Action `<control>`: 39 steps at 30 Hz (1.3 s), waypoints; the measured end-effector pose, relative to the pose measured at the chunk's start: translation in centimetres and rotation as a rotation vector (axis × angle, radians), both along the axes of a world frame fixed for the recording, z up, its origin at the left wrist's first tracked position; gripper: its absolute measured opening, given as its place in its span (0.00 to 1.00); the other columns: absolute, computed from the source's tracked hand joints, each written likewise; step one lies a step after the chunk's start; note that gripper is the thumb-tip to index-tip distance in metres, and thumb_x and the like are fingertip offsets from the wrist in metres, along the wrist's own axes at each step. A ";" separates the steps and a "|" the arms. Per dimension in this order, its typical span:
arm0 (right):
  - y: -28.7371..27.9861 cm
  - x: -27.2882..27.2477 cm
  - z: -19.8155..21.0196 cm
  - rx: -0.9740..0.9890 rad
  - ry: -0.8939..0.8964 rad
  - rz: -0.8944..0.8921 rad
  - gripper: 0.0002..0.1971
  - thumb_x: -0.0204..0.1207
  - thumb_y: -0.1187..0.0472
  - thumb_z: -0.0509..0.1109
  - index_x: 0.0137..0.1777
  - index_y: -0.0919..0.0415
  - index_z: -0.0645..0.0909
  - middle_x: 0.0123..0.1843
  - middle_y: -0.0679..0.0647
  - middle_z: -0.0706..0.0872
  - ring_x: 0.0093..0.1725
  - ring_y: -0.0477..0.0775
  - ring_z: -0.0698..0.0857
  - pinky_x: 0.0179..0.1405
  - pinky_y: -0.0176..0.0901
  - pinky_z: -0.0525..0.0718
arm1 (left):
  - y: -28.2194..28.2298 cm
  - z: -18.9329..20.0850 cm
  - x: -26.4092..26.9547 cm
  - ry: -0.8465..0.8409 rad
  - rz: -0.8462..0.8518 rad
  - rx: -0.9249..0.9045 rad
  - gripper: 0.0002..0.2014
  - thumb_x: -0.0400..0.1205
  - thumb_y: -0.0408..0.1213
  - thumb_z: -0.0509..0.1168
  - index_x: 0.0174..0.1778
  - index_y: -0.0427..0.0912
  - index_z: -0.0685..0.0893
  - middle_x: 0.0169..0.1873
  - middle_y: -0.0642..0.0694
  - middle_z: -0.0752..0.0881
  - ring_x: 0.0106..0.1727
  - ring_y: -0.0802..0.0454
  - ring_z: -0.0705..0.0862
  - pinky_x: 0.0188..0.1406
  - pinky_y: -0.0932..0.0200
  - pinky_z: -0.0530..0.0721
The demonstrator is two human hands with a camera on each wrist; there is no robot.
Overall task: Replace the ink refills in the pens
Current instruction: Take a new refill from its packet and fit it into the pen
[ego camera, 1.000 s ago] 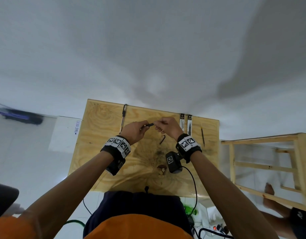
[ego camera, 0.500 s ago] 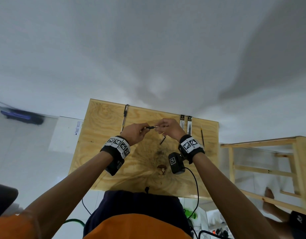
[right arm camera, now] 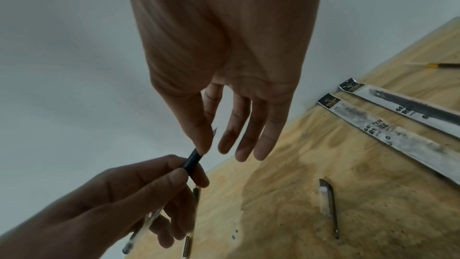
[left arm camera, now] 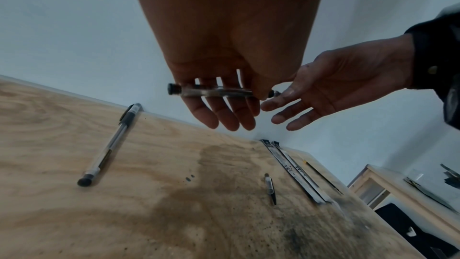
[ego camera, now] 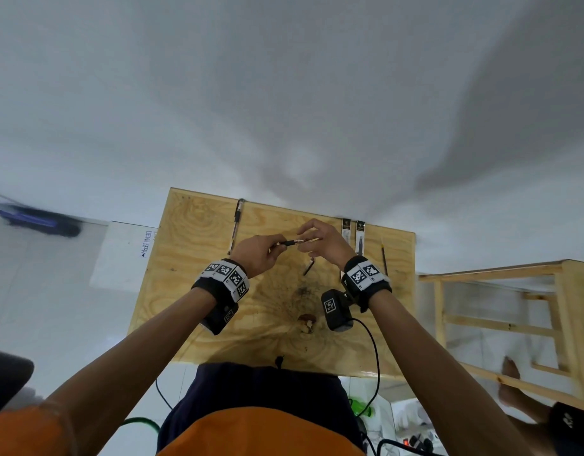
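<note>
A stained plywood tabletop (ego camera: 198,291) is standing against a white wall, while the left hand (ego camera: 257,253) is gripping a pen barrel (left arm camera: 214,92) and the right hand (ego camera: 320,243) is pinching its tip.

Both hands raised together: left hand (ego camera: 256,253) pinching, right hand (ego camera: 323,246) (fingers (right arm camera: 245,135) extended).

A plain indoor work corner, more makeshift workspace than office or kitchen. A bare plywood tabletop (ego camera: 198,258) (stained dark with ink near its middle) stands against an unadorned pale wall (ego camera: 284,93) on a white tiled floor (ego camera: 47,291). Beside it is an unpainted wooden frame (ego camera: 501,327), like a stool or rack. Cables (ego camera: 376,357) trail across the floor, and a power strip (ego camera: 415,442) lies there.
</note>
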State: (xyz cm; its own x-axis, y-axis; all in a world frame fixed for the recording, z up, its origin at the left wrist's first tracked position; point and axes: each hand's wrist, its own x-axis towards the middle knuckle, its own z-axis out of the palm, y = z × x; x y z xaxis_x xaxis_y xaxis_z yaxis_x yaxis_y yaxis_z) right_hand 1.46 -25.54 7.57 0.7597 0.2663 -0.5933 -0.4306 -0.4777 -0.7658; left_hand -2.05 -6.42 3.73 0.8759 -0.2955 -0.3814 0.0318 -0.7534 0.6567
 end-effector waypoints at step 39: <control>-0.3 -1.0 -7.9 -0.564 -0.264 0.215 0.05 0.77 0.64 0.68 0.48 0.61 0.85 0.47 0.56 0.89 0.46 0.58 0.86 0.47 0.50 0.87 | 3.3 -2.3 -0.1 0.063 0.077 0.017 0.13 0.88 0.44 0.50 0.56 0.43 0.78 0.26 0.51 0.76 0.28 0.43 0.77 0.27 0.56 0.70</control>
